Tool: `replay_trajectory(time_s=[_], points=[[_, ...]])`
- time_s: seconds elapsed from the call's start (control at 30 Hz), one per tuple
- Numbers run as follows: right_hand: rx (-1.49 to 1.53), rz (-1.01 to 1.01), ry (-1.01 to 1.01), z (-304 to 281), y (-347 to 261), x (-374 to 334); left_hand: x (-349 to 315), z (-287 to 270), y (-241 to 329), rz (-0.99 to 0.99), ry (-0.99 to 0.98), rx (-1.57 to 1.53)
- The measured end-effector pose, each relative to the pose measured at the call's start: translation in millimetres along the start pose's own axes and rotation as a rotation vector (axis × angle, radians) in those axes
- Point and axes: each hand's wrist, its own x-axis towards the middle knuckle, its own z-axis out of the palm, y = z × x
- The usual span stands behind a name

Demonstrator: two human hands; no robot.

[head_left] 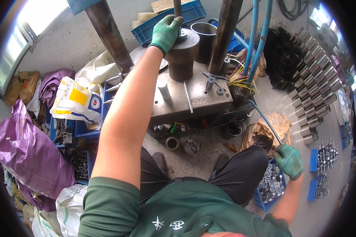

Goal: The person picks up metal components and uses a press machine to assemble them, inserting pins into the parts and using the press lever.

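Observation:
My left hand (165, 34), in a green glove, is closed around the lower part of an upright metal rod (177, 7); its fingertips are partly hidden. Just under it, a dark ring-shaped part (182, 36) sits on top of a thick steel cylinder (181, 59). That cylinder stands on the heavy steel block (166, 106) of a press. Low on the right, my right hand (288, 161), also gloved, grips the end of a long blue-grey lever (266, 121) that runs up to the machine. A thin steel bar (188, 98) and a short pale cylinder (163, 90) rest on the block.
Two thick columns (106, 35) (225, 39) flank the work spot. Blue hoses (261, 43) and colored wires (239, 77) hang at right. A blue crate of ring-shaped metal parts (271, 181) stands by my right knee. Stacked metal cylinders (316, 75) line the right; sacks (31, 154) crowd the left.

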Motion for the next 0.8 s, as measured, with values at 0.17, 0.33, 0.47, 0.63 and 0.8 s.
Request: replay_trajectory(time_s=[0.17,0.33,0.47,0.63,0.8], points=[[0.06,0.045,-0.004,-17.7,-6.3,12.7,-2.4,-0.7,-0.1,-0.011,0.0,0.039],[0.104,-0.016,0.017,-21.9,-0.1,14.4,0.6,-4.2,-1.4,-0.009,-0.005,0.055],[0.137,-0.002,-0.145,-20.0,10.1,13.4,-0.4,-0.2,1.0,-0.014,-0.008,0.064],[0.024,-0.124,-0.164,-21.2,12.1,13.8,0.6,-0.9,-1.1,0.006,0.007,0.069],[0.208,0.053,-0.042,-31.3,1.5,19.3,3.0,-2.3,-3.6,-0.023,-0.014,0.044]])
